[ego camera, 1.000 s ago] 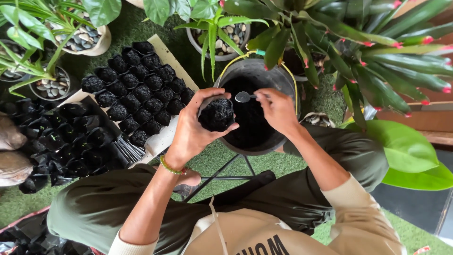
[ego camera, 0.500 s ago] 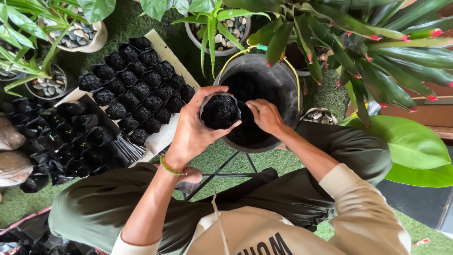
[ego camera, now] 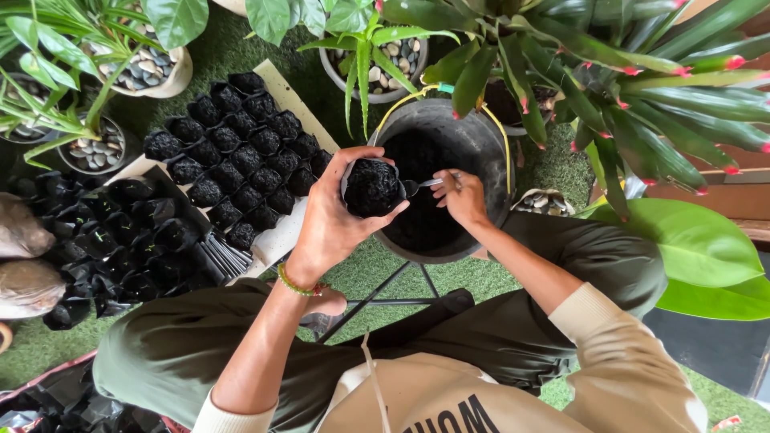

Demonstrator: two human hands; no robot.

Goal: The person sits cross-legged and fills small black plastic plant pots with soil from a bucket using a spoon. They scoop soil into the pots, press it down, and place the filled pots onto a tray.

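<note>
My left hand (ego camera: 337,216) grips a small black nursery bag (ego camera: 371,188) full of dark soil, held over the near rim of a black bucket (ego camera: 473,144). My right hand (ego camera: 461,196) holds a metal spoon (ego camera: 423,184) whose bowl touches the bag's right edge. Dark soil lies inside the bucket below both hands. A green bead bracelet sits on my left wrist.
A board (ego camera: 281,232) to the left carries several soil-filled black bags (ego camera: 233,152); more bags (ego camera: 112,240) lie beside it. Potted plants with pebbles (ego camera: 152,68) stand at the back, red-tipped leaves (ego camera: 642,88) at right. Artificial grass (ego camera: 361,273) covers the ground.
My right hand dipped the spoon into the bucket, then came back up to the bag's edge. The left hand kept the bag nearly still.
</note>
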